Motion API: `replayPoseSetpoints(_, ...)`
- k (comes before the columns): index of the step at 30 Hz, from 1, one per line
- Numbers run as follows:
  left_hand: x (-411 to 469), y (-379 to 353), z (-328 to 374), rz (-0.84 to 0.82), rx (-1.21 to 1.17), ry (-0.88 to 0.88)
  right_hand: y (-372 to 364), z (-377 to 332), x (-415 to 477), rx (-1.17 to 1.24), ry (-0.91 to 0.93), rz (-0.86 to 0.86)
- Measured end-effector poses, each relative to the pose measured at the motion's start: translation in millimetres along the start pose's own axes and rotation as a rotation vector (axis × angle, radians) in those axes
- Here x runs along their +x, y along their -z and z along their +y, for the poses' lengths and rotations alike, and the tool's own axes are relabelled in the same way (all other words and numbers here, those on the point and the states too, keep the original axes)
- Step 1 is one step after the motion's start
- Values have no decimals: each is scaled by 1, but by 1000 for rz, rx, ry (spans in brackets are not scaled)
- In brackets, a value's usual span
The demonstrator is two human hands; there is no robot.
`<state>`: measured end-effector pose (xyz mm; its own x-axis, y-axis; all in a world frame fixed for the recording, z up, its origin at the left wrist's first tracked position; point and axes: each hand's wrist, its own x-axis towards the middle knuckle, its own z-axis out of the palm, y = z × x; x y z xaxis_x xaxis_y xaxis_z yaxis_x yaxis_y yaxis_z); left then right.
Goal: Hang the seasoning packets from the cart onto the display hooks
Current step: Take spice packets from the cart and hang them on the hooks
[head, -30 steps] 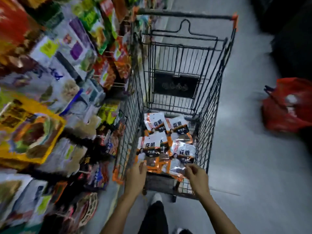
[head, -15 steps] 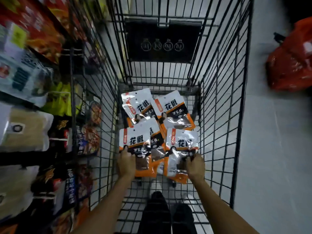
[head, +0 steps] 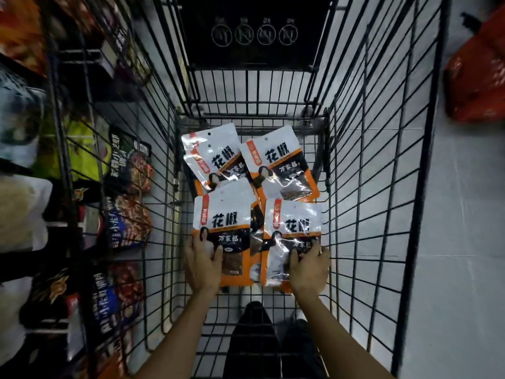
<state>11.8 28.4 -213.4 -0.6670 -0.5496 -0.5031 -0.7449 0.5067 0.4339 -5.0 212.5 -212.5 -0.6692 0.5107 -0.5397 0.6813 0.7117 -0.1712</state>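
Observation:
Several white-and-orange seasoning packets lie on the floor of the black wire cart [head: 363, 203]. My left hand [head: 203, 265] grips the lower edge of the near left packet [head: 221, 222], thumb on its front. My right hand [head: 310, 269] grips the lower part of the near right packet [head: 293, 228], fingers curled over its clear window. Two more packets [head: 216, 157] [head: 278, 168] lie farther in, overlapping the near ones. The display hooks are hidden among the hanging goods at left.
A shelf of hanging snack and seasoning bags [head: 120, 225] runs along the cart's left side. A red bag [head: 478, 77] sits on the grey floor at upper right. A black sign plate [head: 254, 31] closes the cart's far end. My dark trouser legs [head: 254, 340] show below the cart.
The view has dropped down into the cart. Both hands have gone from the cart's near edge down onto the two nearest packets and taken hold of them.

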Motion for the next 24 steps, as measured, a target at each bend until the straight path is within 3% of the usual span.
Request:
replayPoseSetpoints(5,10,3,9,19,-74,160,0,-3,2,36,-38,35)
replayPoseSetpoints(11,7,17,19,120,-113,110,6,-9,-4,76,-109,70)
replayPoseSetpoints(15,2,30,23,92,-219,152,17,-7,-14,54,-116,73)
replayPoseSetpoints(20,-11,47,19,-58,-336,145,32,1,-27,571,-65,-50)
replayPoseSetpoints(24,-23,58,24,-180,-408,129,50,0,-35,654,-64,-99)
